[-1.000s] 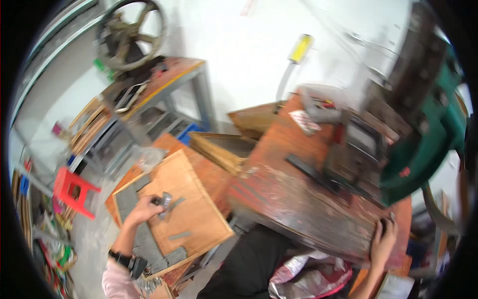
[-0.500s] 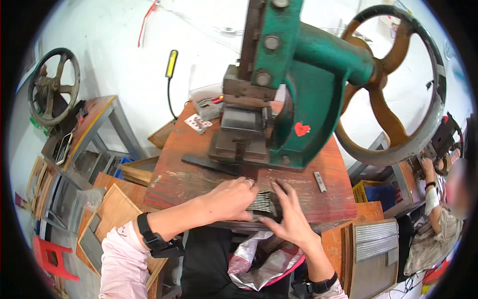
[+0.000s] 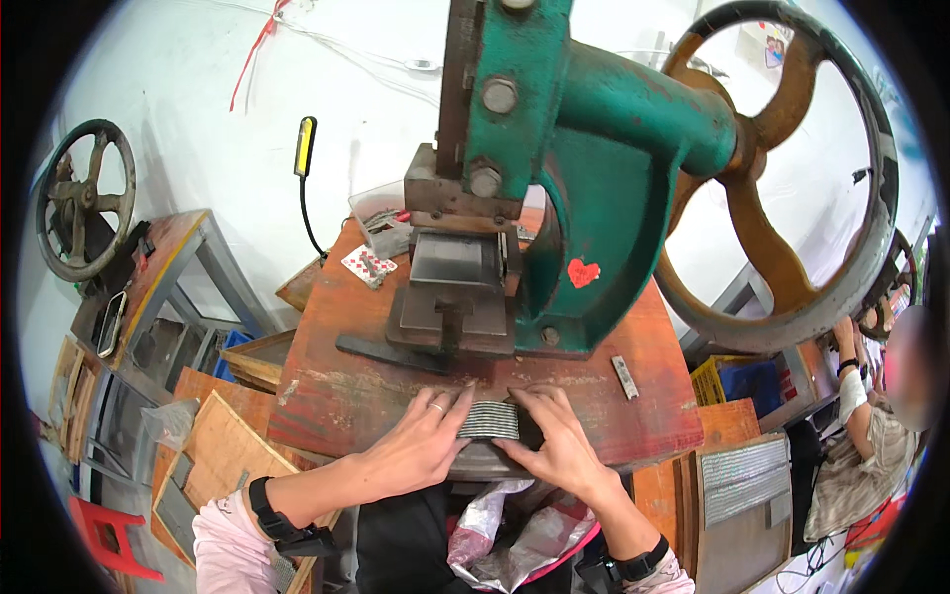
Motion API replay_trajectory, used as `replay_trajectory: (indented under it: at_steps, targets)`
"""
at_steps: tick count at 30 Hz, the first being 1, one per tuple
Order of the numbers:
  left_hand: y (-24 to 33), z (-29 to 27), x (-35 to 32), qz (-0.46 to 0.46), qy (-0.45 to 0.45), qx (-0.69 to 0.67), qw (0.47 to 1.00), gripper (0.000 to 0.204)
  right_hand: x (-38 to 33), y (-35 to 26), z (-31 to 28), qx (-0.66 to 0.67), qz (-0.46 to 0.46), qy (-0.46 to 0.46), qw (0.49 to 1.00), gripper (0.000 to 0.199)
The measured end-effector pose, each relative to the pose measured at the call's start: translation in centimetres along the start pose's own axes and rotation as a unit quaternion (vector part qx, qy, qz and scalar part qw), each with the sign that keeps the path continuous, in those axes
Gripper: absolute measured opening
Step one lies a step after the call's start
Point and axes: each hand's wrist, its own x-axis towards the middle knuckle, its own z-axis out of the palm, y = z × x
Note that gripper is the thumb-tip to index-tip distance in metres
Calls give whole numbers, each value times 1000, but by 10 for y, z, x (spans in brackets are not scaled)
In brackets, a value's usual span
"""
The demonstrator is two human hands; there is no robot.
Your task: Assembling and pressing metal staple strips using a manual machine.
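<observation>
At the table's near edge, a small stack of thin grey metal strips (image 3: 490, 421) lies between my two hands. My left hand (image 3: 426, 436) holds its left end, fingers bent and the thumb toward the near side. On the opposite end, my right hand (image 3: 561, 441) closes with fingers behind and thumb in front. Beyond my hands stands a green hand press (image 3: 618, 198) with a steel block (image 3: 455, 259) under its ram. A dark flat bar (image 3: 391, 353) lies at the foot of the press, left of centre.
A small metal piece (image 3: 624, 377) lies on the red-brown table (image 3: 653, 421), right of my hands. The press's large handwheel (image 3: 757, 158) overhangs the right side. Lower right, a wooden tray (image 3: 737, 544) carries metal strips. A silvery bag (image 3: 520, 544) sits at my lap. Another person works far right.
Both hands have drawn in on the ends of the strip stack, which now lies squarer and more exposed between them. The view has shifted slightly, so the press appears further left.
</observation>
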Motion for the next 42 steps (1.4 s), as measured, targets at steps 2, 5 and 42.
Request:
replay_trajectory:
  at_steps: [2, 5, 42]
  targets:
    - [2, -21, 8, -10, 46, -34, 998, 72, 16, -15, -13, 25, -5, 58, 998, 71]
    - [-18, -42, 19, -28, 172, -52, 983, 81, 62, -26, -18, 41, -34, 102, 993, 85]
    - [-75, -98, 85, -223, 188, 46, 955, 44, 115, -28, -34, 141, 90, 161, 973, 55]
